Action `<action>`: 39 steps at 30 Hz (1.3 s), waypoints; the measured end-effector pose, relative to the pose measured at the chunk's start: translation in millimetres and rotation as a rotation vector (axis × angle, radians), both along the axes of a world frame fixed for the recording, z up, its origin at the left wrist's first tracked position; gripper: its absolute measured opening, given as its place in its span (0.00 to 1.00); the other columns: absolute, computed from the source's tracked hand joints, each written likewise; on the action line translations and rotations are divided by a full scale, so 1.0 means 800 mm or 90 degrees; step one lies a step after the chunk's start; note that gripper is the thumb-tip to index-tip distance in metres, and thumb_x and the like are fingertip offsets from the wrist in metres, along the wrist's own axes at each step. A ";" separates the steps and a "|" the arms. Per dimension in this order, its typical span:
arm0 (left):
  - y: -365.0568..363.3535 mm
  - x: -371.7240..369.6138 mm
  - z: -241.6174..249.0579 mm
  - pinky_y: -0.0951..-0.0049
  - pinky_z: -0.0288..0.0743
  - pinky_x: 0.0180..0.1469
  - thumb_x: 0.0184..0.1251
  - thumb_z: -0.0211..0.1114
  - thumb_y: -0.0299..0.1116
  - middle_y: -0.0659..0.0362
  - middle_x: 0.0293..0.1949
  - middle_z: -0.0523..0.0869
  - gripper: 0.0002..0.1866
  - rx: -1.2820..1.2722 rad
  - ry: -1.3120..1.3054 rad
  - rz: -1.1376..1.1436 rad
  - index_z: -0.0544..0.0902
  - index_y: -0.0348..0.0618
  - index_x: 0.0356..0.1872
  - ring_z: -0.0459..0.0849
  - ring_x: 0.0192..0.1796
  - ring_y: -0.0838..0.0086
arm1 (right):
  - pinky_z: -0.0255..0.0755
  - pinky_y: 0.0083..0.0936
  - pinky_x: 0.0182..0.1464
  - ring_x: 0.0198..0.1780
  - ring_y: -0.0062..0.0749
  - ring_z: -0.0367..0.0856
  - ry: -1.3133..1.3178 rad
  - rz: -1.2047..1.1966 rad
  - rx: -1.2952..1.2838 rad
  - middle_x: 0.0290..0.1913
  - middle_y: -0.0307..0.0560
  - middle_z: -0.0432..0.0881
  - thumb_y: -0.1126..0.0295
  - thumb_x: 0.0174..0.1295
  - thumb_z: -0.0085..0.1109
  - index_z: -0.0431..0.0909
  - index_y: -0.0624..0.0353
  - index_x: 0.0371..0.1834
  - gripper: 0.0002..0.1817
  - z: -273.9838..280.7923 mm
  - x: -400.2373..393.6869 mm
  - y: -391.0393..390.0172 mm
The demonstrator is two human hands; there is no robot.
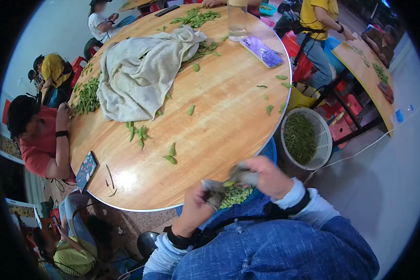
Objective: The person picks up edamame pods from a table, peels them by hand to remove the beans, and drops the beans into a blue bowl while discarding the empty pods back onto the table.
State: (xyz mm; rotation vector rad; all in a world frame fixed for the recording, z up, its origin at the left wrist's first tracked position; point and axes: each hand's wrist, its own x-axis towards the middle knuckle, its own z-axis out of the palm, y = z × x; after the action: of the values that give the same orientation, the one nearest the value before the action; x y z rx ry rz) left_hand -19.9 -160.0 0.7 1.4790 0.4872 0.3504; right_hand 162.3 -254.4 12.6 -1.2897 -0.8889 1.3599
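Note:
My left hand (199,203) and my right hand (266,176) are close together over my lap, with greyish coverings on their fingers. A green soybean pod (228,183) shows between the fingertips. The left fingers are closed on it. My right fingers are curled shut beside the pod, blurred, and what they hold is hidden. Just below the hands, shelled green beans (236,197) lie in a blue basin (269,151), partly covered by my hands and the table edge.
On the round wooden table (210,135) are scattered pods, a pod heap (87,97), a towel (137,70), a purple phone (262,52), a patterned phone (86,171) and a clear container (238,21). A white basket (320,140) holds pods or husks. A person (44,135) sits at left.

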 end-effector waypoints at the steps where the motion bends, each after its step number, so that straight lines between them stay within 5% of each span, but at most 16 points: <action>1: 0.000 0.004 0.016 0.76 0.74 0.41 0.51 0.61 0.19 0.54 0.38 0.81 0.14 0.116 0.006 -0.079 0.77 0.38 0.42 0.80 0.39 0.73 | 0.70 0.23 0.36 0.33 0.20 0.76 -0.083 -0.026 0.011 0.30 0.39 0.80 0.73 0.55 0.54 0.76 0.63 0.36 0.07 0.005 0.019 -0.010; 3: -0.003 0.009 0.032 0.77 0.73 0.39 0.50 0.62 0.20 0.55 0.36 0.81 0.16 0.299 0.008 -0.147 0.77 0.40 0.43 0.81 0.38 0.72 | 0.70 0.27 0.34 0.31 0.30 0.77 -0.270 -0.154 0.085 0.27 0.45 0.79 0.76 0.51 0.54 0.75 0.65 0.35 0.08 -0.011 0.059 -0.030; 5: -0.001 0.009 0.037 0.78 0.74 0.36 0.49 0.63 0.20 0.57 0.33 0.82 0.17 0.388 0.025 -0.110 0.78 0.40 0.44 0.81 0.35 0.73 | 0.69 0.29 0.35 0.31 0.42 0.78 -0.735 -0.300 -0.009 0.27 0.53 0.78 0.78 0.48 0.52 0.74 0.67 0.35 0.10 -0.005 0.095 -0.058; 7: 0.015 0.003 0.041 0.78 0.74 0.35 0.49 0.62 0.19 0.57 0.32 0.82 0.16 0.386 0.092 -0.052 0.78 0.40 0.43 0.81 0.34 0.73 | 0.69 0.27 0.34 0.30 0.49 0.76 -0.736 -0.415 -0.081 0.27 0.57 0.76 0.80 0.44 0.51 0.74 0.68 0.34 0.11 -0.018 0.123 -0.080; 9: 0.038 0.001 0.037 0.76 0.74 0.32 0.49 0.61 0.17 0.55 0.30 0.82 0.13 0.404 0.172 0.097 0.79 0.37 0.39 0.81 0.31 0.74 | 0.68 0.25 0.33 0.29 0.42 0.76 -0.704 -0.399 -0.065 0.26 0.55 0.77 0.80 0.45 0.52 0.74 0.68 0.33 0.09 -0.018 0.135 -0.096; 10: 0.056 0.004 0.035 0.73 0.73 0.28 0.50 0.64 0.25 0.51 0.28 0.80 0.11 0.495 0.175 0.171 0.79 0.38 0.38 0.80 0.28 0.67 | 0.67 0.25 0.33 0.29 0.39 0.76 -0.686 -0.390 -0.058 0.26 0.54 0.77 0.80 0.46 0.53 0.74 0.68 0.32 0.08 -0.017 0.136 -0.100; 12: 0.093 0.010 0.028 0.61 0.71 0.31 0.48 0.65 0.31 0.46 0.28 0.79 0.11 0.677 0.271 0.201 0.78 0.34 0.30 0.78 0.28 0.53 | 0.67 0.23 0.33 0.28 0.32 0.75 -0.581 -0.388 -0.022 0.25 0.50 0.77 0.79 0.48 0.54 0.75 0.67 0.31 0.07 -0.023 0.128 -0.093; 14: 0.118 0.015 0.021 0.60 0.71 0.33 0.48 0.64 0.31 0.45 0.27 0.79 0.10 0.732 0.365 0.134 0.77 0.34 0.27 0.78 0.29 0.52 | 0.67 0.22 0.33 0.29 0.20 0.72 -0.462 -0.394 0.037 0.25 0.43 0.78 0.76 0.51 0.56 0.76 0.66 0.31 0.05 -0.028 0.111 -0.075; 18: 0.145 0.027 0.015 0.58 0.70 0.32 0.47 0.59 0.27 0.44 0.26 0.78 0.06 0.779 0.440 0.050 0.75 0.35 0.23 0.78 0.30 0.51 | 0.70 0.21 0.35 0.31 0.21 0.75 -0.256 -0.276 0.068 0.27 0.43 0.80 0.73 0.54 0.57 0.78 0.66 0.32 0.07 0.003 0.054 -0.031; 28: 0.137 0.016 0.016 0.60 0.70 0.35 0.41 0.58 0.22 0.44 0.27 0.79 0.09 0.751 0.370 0.070 0.78 0.36 0.28 0.77 0.32 0.51 | 0.69 0.19 0.43 0.38 0.20 0.74 -0.111 -0.074 0.113 0.36 0.45 0.79 0.79 0.55 0.54 0.74 0.69 0.41 0.10 -0.007 -0.019 0.028; 31: 0.129 0.010 0.016 0.66 0.71 0.33 0.46 0.58 0.21 0.50 0.27 0.81 0.10 0.751 0.310 0.108 0.78 0.37 0.33 0.79 0.30 0.59 | 0.68 0.18 0.44 0.39 0.18 0.73 -0.070 -0.066 0.099 0.37 0.42 0.79 0.79 0.55 0.54 0.73 0.69 0.43 0.11 -0.007 -0.022 0.032; 34: 0.121 0.008 0.009 0.73 0.72 0.31 0.53 0.59 0.23 0.57 0.28 0.82 0.08 0.465 0.202 0.191 0.78 0.37 0.36 0.80 0.30 0.71 | 0.68 0.17 0.44 0.40 0.17 0.72 -0.047 -0.076 0.083 0.38 0.41 0.78 0.78 0.56 0.54 0.72 0.69 0.45 0.13 -0.009 -0.023 0.035; 37: 0.112 0.004 0.002 0.79 0.72 0.31 0.58 0.59 0.27 0.61 0.29 0.81 0.09 -0.055 -0.020 0.184 0.77 0.38 0.40 0.79 0.30 0.78 | 0.68 0.17 0.44 0.41 0.17 0.72 -0.007 -0.082 0.065 0.38 0.41 0.78 0.78 0.57 0.54 0.72 0.67 0.47 0.14 -0.011 -0.026 0.042; 39: 0.093 0.007 0.001 0.79 0.75 0.31 0.59 0.60 0.30 0.58 0.31 0.81 0.12 -0.222 -0.079 0.155 0.75 0.37 0.43 0.80 0.30 0.76 | 0.68 0.17 0.44 0.41 0.18 0.73 0.034 -0.074 0.056 0.38 0.41 0.78 0.79 0.57 0.53 0.71 0.67 0.47 0.14 -0.008 -0.029 0.047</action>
State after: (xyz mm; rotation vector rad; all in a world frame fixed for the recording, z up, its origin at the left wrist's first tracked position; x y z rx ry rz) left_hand -14.4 -85.6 1.5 1.0554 0.5984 0.5183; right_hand 139.4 -216.5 6.3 -1.2138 -0.8153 1.2460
